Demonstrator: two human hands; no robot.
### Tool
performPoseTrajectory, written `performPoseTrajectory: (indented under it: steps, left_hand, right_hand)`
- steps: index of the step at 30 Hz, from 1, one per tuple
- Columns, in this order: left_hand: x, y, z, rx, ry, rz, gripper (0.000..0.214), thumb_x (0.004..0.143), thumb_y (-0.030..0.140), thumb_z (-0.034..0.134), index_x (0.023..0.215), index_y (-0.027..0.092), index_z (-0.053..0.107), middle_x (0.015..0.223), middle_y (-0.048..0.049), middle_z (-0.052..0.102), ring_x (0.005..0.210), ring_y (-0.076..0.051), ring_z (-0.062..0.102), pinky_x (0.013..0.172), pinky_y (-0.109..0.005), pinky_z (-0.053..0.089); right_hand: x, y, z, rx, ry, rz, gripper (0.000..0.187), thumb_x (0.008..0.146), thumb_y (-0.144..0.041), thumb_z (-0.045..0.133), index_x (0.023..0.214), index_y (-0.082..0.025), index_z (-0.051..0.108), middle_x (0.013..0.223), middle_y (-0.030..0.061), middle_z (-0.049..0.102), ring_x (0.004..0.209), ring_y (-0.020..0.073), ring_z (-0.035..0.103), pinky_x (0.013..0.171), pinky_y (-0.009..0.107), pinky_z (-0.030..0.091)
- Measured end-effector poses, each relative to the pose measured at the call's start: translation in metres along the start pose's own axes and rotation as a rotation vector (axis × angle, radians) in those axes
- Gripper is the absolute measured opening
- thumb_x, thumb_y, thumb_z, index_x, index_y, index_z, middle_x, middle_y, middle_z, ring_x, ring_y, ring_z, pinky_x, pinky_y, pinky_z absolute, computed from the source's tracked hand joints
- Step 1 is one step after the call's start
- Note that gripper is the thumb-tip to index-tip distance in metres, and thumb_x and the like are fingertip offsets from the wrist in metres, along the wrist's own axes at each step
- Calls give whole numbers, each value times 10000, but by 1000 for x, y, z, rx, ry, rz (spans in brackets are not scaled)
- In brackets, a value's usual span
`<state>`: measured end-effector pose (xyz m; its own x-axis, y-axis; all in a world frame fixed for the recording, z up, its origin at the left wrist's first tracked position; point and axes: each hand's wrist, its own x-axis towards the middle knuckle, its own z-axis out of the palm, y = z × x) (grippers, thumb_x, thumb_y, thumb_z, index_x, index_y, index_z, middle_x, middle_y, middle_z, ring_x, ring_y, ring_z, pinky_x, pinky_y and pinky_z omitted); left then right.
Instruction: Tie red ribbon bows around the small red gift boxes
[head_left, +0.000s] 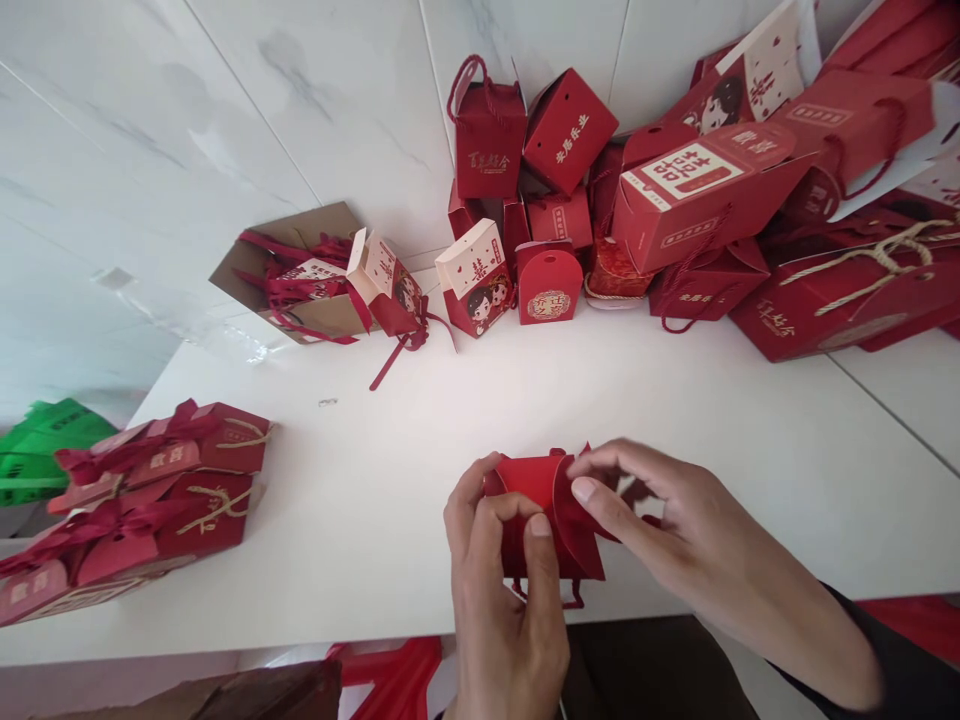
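Note:
A small dark-red paper gift box (529, 480) with curved flaps lies on the white table's front part, between my hands. Part of its bright red inside shows at the top. Below its lower edge hangs a red cord handle (574, 595). My left hand (506, 580) is closed round the box's left side, thumb and index finger bent together over its front. My right hand (660, 510) pinches the curved flap (574, 510) on the right between thumb and fingers. The fingertips behind that flap are partly hidden.
Several red gift boxes (694, 190) are heaped along the wall. An open cardboard box (300, 325) with ribboned pieces stands back left. Ribbon-tied red boxes (202, 515) lie left, near a green bag (52, 450). The white table's (360, 560) front edge runs under my wrists.

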<state>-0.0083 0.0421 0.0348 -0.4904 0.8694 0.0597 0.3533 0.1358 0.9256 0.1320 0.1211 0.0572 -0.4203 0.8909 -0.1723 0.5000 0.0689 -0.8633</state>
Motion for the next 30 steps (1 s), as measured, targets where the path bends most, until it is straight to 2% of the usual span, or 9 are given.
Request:
performPoseTrajectory:
  steps: [1, 3, 6, 9, 11, 14, 17, 22, 30]
  left_hand:
    - [0, 1, 0, -13, 13, 3, 173, 1029, 334, 520, 920, 281, 643, 1373, -59, 562, 1364, -247, 482, 893, -344, 545]
    - [-2, 4, 0, -56, 43, 4, 190, 1038, 345, 503, 912, 268, 623, 1380, -62, 573, 1382, -249, 475, 969, -370, 518]
    - [-4, 11, 0, -146, 88, -26, 186, 1041, 324, 491, 913, 257, 609, 1397, -56, 572, 1342, -238, 521, 948, -345, 530]
    - [-6, 11, 0, -191, 110, -38, 168, 1040, 269, 476, 923, 262, 596, 1406, -28, 562, 1345, -217, 514, 929, -318, 522]
    - [-7, 6, -1, -146, 134, -19, 68, 1008, 271, 524, 1006, 276, 592, 1387, -31, 555, 1340, -229, 497, 990, -358, 476]
    - [-8, -7, -5, -19, 165, -35, 246, 918, 329, 645, 1150, 285, 576, 1240, -51, 575, 1114, -234, 553, 958, -398, 451]
    - [-9, -14, -6, -74, 185, -102, 256, 922, 360, 650, 1149, 264, 583, 1082, -42, 599, 928, -197, 561, 863, -363, 480]
    - [-11, -8, -9, -166, 251, -205, 241, 948, 398, 624, 1134, 244, 616, 1122, -69, 657, 1054, -210, 620, 859, -313, 524]
    - [-10, -6, -15, -172, 228, -262, 249, 946, 445, 623, 1100, 251, 638, 1141, -60, 667, 1092, -208, 641, 895, -298, 543]
  right_hand:
    - [0, 1, 1, -29, 54, -63, 230, 1016, -471, 515, 1051, -295, 660, 1066, 33, 710, 968, 224, 669, 801, 336, 559]
    - [0, 0, 2, -86, 96, -176, 254, 1027, -449, 506, 1199, -320, 640, 1293, 61, 640, 1224, 256, 594, 981, 412, 536]
    - [2, -5, 5, -104, -7, -228, 231, 1033, -437, 509, 1170, -335, 664, 1420, 52, 544, 1386, 255, 473, 1080, 445, 492]
    - [4, -12, 7, -48, -95, -188, 220, 1032, -442, 516, 975, -309, 682, 1397, 40, 541, 1361, 244, 498, 1075, 434, 500]
    - [7, -13, 9, -18, -91, -179, 233, 1034, -428, 513, 913, -297, 663, 1358, 40, 559, 1325, 239, 528, 1066, 435, 505]
    - [10, -12, 12, -47, -39, -206, 207, 1032, -383, 507, 922, -296, 659, 1342, 50, 570, 1337, 251, 511, 1072, 465, 493]
    - [12, -10, 15, -124, -33, -228, 201, 1027, -339, 501, 913, -282, 658, 1355, 72, 571, 1356, 279, 494, 1060, 500, 500]
    - [13, -11, 20, -192, -62, -252, 205, 1024, -299, 499, 885, -266, 647, 1371, 86, 570, 1364, 290, 494, 1050, 500, 518]
    - [18, -17, 28, -207, -47, -301, 206, 1022, -274, 506, 886, -235, 655, 1364, 118, 572, 1374, 296, 474, 1065, 521, 499]
